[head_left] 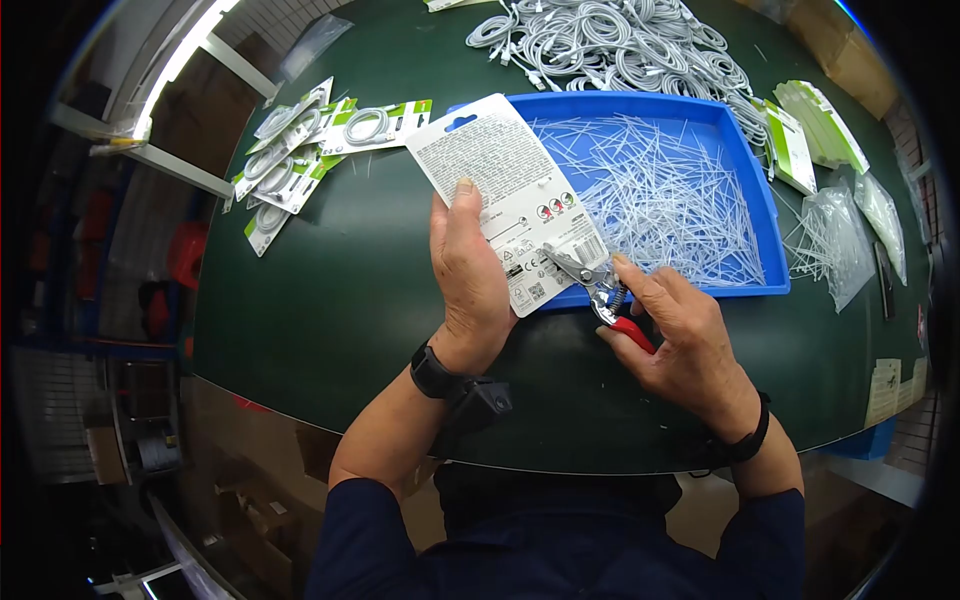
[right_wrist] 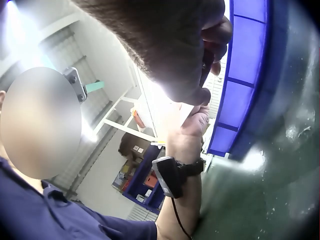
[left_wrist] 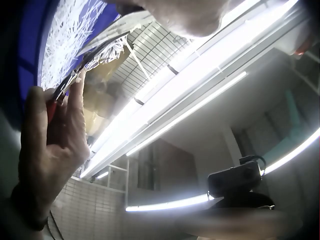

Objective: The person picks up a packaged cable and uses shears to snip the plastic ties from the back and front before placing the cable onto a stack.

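My left hand [head_left: 470, 265] grips a white package card [head_left: 480, 150] by its left edge, thumb laid over the printed back, which faces up. The card is tilted and overlaps the left end of a blue tray [head_left: 740, 291]. In my right hand [head_left: 690, 340] is a pair of red-handled snips [head_left: 632, 333] with a spring between the handles. Their metal blades lie over the card's lower right part in the head view. From the left wrist, the snips [left_wrist: 62, 90] show between the right thumb and fingers. Many thin white plastic strips [head_left: 690, 200] fill the tray.
Coiled grey cables [head_left: 640, 45] are heaped behind the tray. Packaged cables [head_left: 380, 128] lie in a pile at the back left. To the right are green-and-white cards [head_left: 790, 150], a clear plastic bag [head_left: 840, 240] and a slim dark tool [head_left: 884, 280].
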Tool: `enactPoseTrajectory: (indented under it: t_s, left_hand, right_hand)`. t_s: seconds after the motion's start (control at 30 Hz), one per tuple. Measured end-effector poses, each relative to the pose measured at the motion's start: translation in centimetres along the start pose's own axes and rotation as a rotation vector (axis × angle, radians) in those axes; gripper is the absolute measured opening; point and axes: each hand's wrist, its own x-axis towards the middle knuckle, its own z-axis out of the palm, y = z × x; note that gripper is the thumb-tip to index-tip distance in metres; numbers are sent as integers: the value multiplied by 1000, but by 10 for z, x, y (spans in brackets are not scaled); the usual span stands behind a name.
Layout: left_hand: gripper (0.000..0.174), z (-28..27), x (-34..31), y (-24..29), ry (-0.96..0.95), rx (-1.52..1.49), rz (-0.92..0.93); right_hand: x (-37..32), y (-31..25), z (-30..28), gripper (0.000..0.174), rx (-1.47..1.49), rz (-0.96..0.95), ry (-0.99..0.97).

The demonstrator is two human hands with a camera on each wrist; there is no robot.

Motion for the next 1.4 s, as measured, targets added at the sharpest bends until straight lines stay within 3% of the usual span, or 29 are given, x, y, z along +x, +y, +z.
enactPoseTrajectory:
  t_s: [0.4, 1.0, 1.4]
  left_hand:
    - [44, 10, -14, -4, -127, 123, 87]
    - [47, 14, -22, -8, -186, 177, 106]
    - [48, 17, -24, -11, -252, 218, 109]
  right_hand:
    - [9, -8, 2, 72, 213, 79, 16]
    - [10, -8, 4, 71, 259, 75, 49]
    - [11, -9, -1, 67, 112, 80, 14]
